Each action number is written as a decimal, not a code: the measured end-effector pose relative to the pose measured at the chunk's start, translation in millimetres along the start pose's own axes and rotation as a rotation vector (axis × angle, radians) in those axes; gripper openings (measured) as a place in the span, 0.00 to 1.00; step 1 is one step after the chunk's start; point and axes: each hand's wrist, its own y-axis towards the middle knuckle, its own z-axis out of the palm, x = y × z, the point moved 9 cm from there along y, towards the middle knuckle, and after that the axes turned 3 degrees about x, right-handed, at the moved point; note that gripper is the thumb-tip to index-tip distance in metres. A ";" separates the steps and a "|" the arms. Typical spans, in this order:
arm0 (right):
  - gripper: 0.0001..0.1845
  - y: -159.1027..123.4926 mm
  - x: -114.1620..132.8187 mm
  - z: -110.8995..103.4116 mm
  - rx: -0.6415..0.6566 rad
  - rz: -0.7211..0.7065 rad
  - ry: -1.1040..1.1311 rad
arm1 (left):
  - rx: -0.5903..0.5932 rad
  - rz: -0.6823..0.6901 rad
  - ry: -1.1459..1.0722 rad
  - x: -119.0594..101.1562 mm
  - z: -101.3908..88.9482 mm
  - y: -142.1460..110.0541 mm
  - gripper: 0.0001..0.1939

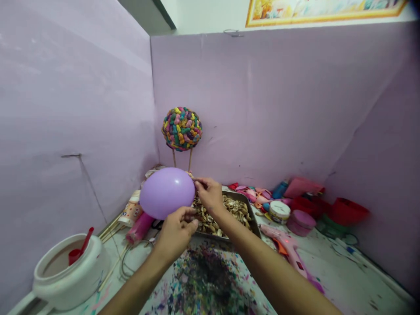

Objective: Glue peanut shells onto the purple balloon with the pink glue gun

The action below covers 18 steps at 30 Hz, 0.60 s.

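Landmark: metal tray, heaped with dry shells.

- Purple walls stand behind and on both sides. Table carries multicoloured stains nearest the wearer, in front of the tray.
- White pot, well left of the tray, holds a red scoop.
- Framed picture hangs high above the tray; any writing on it cannot be read.
- Purple balloon lies just beside the tray, to its left. Long axis runs roughly left-right; right end points at the right hand.
- Right hand, over the tray's left part: thumb and forefinger pinched together at the balloon's right end; what lies between the tips is too small to tell.
- Left hand, by the tray's near left corner: fingers half-curled, thumb apart, close to the balloon's underside. Contact cannot be told.
- Multicoloured ball stands on sticks, behind and left of the tray.
- Pink glue gun, right of the tray, shows a red light.
- White-lidded jar, right of the tray; lid print too small to read.
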 end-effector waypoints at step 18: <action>0.21 -111.3 -11.7 -73.9 -0.074 0.314 0.023 | 0.382 -0.324 -0.815 27.7 60.7 -19.6 0.15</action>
